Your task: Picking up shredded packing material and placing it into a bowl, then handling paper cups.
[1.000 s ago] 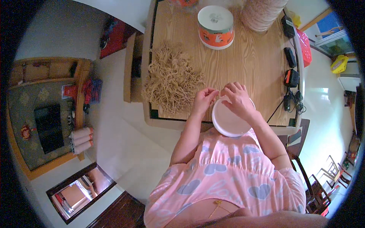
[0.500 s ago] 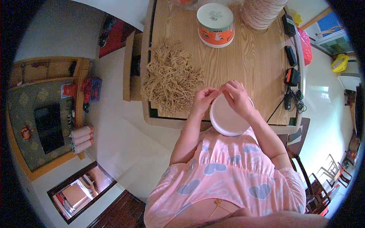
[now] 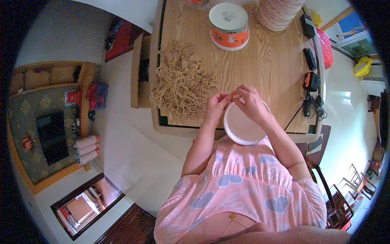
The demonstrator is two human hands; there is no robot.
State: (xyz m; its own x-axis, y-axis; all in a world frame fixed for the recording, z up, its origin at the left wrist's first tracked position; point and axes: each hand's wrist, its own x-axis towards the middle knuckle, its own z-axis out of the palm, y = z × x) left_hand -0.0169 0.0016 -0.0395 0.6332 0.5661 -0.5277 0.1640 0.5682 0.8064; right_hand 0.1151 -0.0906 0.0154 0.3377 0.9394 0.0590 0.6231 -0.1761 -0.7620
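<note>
Both hands meeting just above the far rim of the white bowl [image 3: 243, 124], fingertips pinched together. Left hand [image 3: 217, 103] and right hand [image 3: 248, 99] nearly touching, apparently nipping something thin between them (too small to tell what). Bowl at the near edge of the worktop [image 3: 268, 65], directly under the hands. Heap of tan noodles [image 3: 183, 83] to the left of the bowl, nearer the left hand. Orange round tin [image 3: 229, 26] beyond the bowl, well apart, beside stacked plates [image 3: 280, 14].

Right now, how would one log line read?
left hand: pinching strand | right hand: pinching same strand | white bowl: under hands | noodle pile: left of hands
</note>
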